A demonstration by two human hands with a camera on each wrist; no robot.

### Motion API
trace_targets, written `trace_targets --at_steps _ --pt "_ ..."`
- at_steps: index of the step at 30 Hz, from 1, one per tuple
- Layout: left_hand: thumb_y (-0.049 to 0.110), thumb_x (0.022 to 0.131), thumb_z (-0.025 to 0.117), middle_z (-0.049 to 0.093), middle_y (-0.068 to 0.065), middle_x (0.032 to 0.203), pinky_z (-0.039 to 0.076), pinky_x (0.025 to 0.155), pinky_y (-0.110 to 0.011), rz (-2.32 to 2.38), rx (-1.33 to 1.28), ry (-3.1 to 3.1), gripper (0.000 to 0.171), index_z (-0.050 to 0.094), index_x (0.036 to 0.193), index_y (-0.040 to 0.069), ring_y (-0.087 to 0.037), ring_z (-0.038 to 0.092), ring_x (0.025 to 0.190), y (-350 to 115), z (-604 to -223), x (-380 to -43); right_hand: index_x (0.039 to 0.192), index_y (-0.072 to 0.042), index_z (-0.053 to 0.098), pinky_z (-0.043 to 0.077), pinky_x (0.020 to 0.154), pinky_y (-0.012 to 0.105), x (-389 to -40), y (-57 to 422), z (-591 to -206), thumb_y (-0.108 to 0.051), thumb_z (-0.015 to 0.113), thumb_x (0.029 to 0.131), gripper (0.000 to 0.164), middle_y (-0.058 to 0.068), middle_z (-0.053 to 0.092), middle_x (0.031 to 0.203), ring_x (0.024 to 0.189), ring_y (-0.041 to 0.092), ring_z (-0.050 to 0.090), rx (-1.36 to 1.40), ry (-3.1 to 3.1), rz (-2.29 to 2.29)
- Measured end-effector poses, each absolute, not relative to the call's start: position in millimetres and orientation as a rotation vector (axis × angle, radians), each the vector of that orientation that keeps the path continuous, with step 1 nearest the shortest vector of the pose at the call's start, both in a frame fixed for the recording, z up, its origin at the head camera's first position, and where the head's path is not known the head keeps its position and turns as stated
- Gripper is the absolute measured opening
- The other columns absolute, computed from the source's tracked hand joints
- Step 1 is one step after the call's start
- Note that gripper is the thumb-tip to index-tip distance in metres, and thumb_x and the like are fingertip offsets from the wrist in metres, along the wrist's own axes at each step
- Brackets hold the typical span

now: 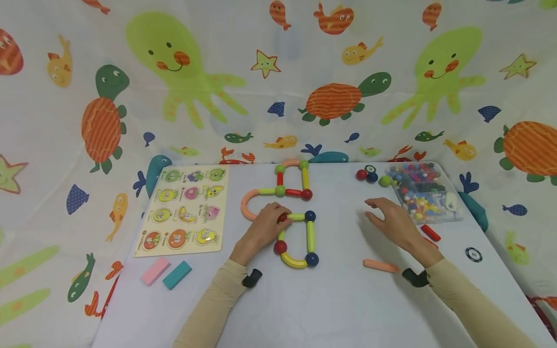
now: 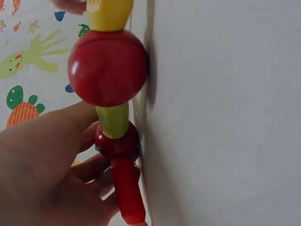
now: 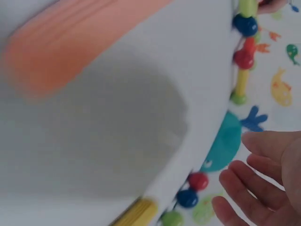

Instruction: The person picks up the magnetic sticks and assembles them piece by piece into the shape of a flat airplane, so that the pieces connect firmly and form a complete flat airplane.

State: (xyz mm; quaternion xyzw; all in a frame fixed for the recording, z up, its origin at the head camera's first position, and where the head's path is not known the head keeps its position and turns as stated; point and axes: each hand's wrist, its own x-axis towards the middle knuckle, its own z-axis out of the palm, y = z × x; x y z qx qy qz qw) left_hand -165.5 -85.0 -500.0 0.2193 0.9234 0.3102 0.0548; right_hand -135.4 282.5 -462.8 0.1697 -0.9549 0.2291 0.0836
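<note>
Red ball [image 1: 282, 218] sits at the head view's centre in a ball-and-rod figure [image 1: 297, 217], pinched by the left hand [image 1: 264, 223]; the right hand [image 1: 393, 223], right of centre, holds nothing, fingers apart. The figure seems light, stiff, smooth, perhaps weak at its joints: best held by the ball.

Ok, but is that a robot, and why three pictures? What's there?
No robot here, just a person working bare-handed. The big picture comes from a camera on the head, looking down. The other two come from cameras on the wrists, so things look close and tilted. On the white table is a shape made of coloured rods and balls. Around it are a fruit board, a pink block, a teal block, a box of beads and a loose orange rod. The left hand holds a red ball in the shape. The right hand hovers, holding nothing.
</note>
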Motion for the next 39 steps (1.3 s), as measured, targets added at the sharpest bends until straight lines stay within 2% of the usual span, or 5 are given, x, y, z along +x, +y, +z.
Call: trace_targets --at_steps 12,21,25,29,39 --pt "0.03 0.099 0.067 0.064 -0.007 0.118 0.05 0.088 -0.036 0.954 0.676 2.777 0.031 0.07 0.124 0.012 -0.022 0.055 0.106 -89 -499 -164 0.113 0.005 0.071 0.055 0.084 0.057 -103 340 -476 -0.005 0.082 0.082 0.035 0.022 0.072 0.102 0.093 0.039 0.068 0.533 -2.908 0.245" --pt "0.031 0.099 0.067 0.064 -0.006 0.117 0.049 0.089 -0.035 0.961 0.684 2.795 0.03 0.07 0.123 0.014 -0.021 0.056 0.107 -89 -500 -164 0.111 0.007 0.069 0.054 0.082 0.058 -107 349 -486 -0.005 0.08 0.083 0.033 0.023 0.07 0.099 0.087 0.039 0.067 0.461 -2.983 0.138" --pt "0.032 0.1 0.066 0.064 -0.006 0.118 0.05 0.09 -0.035 0.96 0.684 2.8 0.03 0.07 0.123 0.014 -0.021 0.056 0.109 -89 -501 -165 0.109 0.005 0.07 0.056 0.077 0.056 -112 345 -487 -0.003 0.081 0.082 0.03 0.021 0.072 0.097 0.083 0.036 0.068 0.492 -2.928 0.211" --pt "0.032 0.1 0.066 0.064 -0.005 0.118 0.051 0.09 -0.035 0.956 0.679 2.797 0.029 0.07 0.123 0.015 -0.02 0.056 0.109 -88 -501 -165 0.113 0.003 0.07 0.057 0.077 0.054 -118 334 -484 -0.001 0.08 0.083 0.032 0.019 0.073 0.102 0.09 0.037 0.069 0.521 -2.898 0.333" --pt "0.031 0.099 0.066 0.064 -0.005 0.118 0.05 0.089 -0.034 0.975 0.67 2.781 0.029 0.07 0.123 0.015 -0.02 0.055 0.108 -87 -503 -165 0.123 -0.002 0.064 0.058 0.079 0.048 -158 277 -463 -0.013 0.07 0.096 0.029 0.013 0.07 0.108 0.094 0.026 0.068 0.477 -2.822 0.709"
